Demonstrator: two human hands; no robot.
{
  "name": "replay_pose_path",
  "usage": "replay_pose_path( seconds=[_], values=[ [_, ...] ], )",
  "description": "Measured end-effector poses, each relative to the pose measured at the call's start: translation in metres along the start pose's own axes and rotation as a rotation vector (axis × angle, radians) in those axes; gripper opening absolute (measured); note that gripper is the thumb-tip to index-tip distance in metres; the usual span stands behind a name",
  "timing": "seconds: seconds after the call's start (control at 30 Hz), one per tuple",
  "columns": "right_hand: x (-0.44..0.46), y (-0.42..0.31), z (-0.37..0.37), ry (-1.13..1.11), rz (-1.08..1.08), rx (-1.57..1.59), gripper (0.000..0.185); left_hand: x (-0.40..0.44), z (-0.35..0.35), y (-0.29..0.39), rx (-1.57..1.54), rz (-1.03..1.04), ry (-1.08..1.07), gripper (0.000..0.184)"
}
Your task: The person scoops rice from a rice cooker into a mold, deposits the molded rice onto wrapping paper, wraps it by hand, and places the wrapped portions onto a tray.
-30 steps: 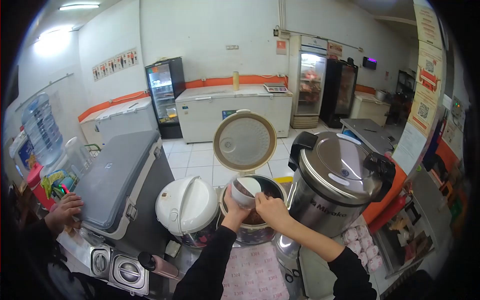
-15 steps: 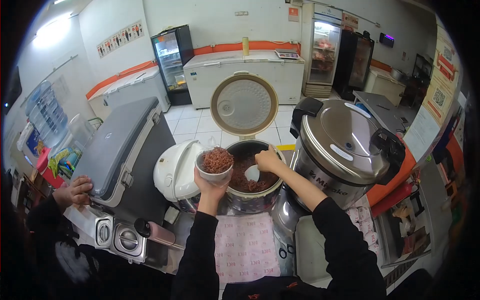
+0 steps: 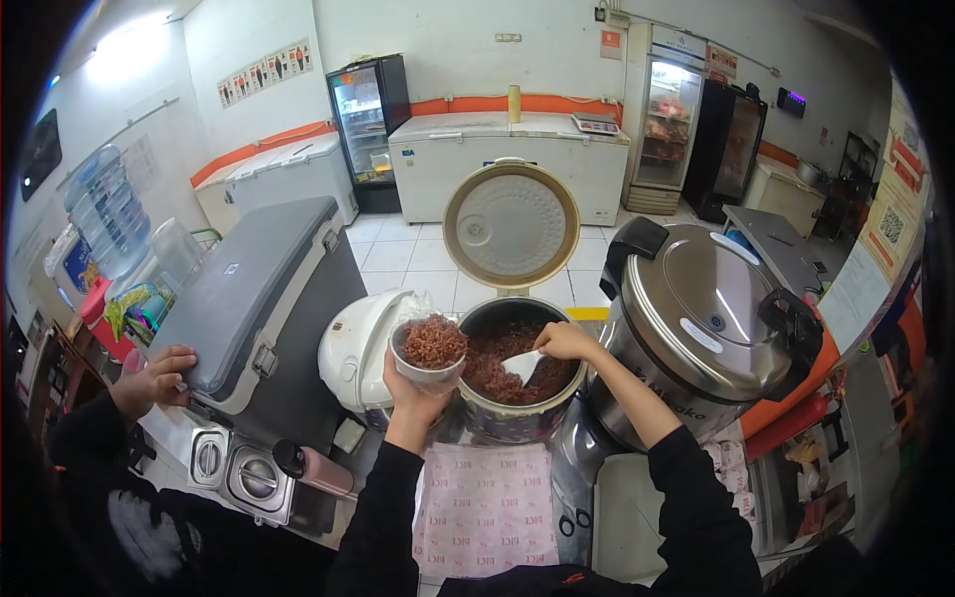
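- The left hand is closed around the underside of a small white bowl, rim up, seemingly to keep its heap of reddish-brown rice from spilling.
- Clear plastic shows at the bowl's far side; whether it lines the bowl, I cannot tell.
- The right hand, apart from the left, grips the white paddle from above, an angle that suits reaching over the pot wall; its blade is down in the rice.
- The open cooker stands just right of the bowl, so the two are within easy reach of each other.
- Its lid is tipped up on the far side, leaving the near side free for both arms.
- Nearer, patterned paper lies flat, with scissors and a shallow tray to its right.
- A closed white cooker stands left, a large steel cooker right.
- Far left, another person's hand rests against the grey cool box.
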State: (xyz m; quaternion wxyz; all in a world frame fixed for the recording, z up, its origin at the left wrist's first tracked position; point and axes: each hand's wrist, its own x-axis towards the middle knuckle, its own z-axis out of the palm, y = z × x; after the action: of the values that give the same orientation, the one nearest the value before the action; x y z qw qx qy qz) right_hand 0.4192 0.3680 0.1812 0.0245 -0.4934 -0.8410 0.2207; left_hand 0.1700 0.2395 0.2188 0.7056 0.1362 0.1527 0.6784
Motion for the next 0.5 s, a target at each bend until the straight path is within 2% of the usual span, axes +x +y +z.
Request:
replay_pose_path(
  seconds=[0.07,0.13,0.27,0.43,0.5],
  values=[
    [-0.009,-0.001,-0.004,0.038,0.043,0.077,0.024,0.004,0.0,-0.001,0.018,-0.023,-0.059,0.059],
    [-0.018,-0.004,-0.008,0.268,0.054,0.056,0.024,0.007,0.005,-0.003,0.035,-0.031,-0.032,0.06],
    [-0.056,-0.034,-0.038,0.442,0.123,-0.003,0.024,0.017,0.007,-0.02,0.104,-0.052,-0.017,0.06],
    [-0.088,-0.071,-0.055,0.732,0.054,-0.259,0.012,0.039,0.006,-0.052,0.144,-0.11,0.033,0.059],
    [-0.096,-0.09,-0.045,0.727,0.076,-0.386,0.01,0.042,0.013,-0.065,0.166,-0.156,0.118,0.06]
  ],
)
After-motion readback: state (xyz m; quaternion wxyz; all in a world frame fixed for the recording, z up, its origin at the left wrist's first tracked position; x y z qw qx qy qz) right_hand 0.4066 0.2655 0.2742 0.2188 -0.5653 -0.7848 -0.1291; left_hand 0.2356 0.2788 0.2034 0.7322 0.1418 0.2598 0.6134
